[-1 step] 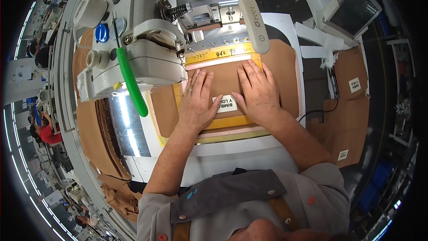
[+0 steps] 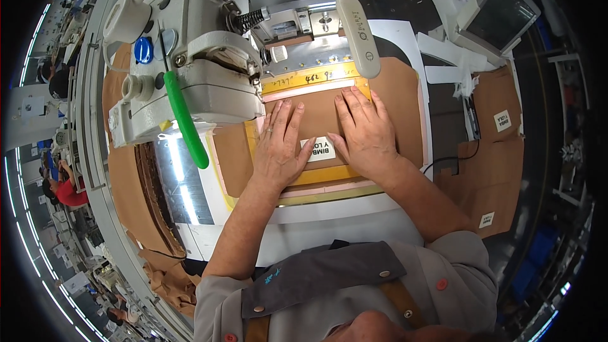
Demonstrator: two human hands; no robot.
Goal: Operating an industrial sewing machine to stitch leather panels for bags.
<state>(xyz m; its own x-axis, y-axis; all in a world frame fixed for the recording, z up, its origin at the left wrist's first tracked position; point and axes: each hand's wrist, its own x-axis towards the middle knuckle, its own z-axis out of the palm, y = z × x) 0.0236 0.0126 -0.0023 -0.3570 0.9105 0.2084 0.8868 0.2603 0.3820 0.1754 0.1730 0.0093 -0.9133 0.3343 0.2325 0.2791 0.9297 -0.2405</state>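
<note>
My left hand (image 2: 278,152) lies flat on a brown panel (image 2: 316,114), fingers stretched out. My right hand (image 2: 367,133) rests flat on the same panel, further right, its fingertips at the edge of the yellow frame (image 2: 310,80). This frame surrounds the panel and carries handwriting along its far bar. Between my two thumbs a small white label (image 2: 321,149) with dark print lies on the brown material. The sewing machine head (image 2: 202,76) stands just left of the frame, its needle area close to the frame's far left corner.
A green-handled pointed tool (image 2: 183,120) lies on the machine head. A white lamp (image 2: 359,31) on a flexible neck hangs over the frame. Stacked brown pieces (image 2: 130,196) lie at the left; labelled brown pieces (image 2: 494,171) lie at the right below a screen (image 2: 500,12).
</note>
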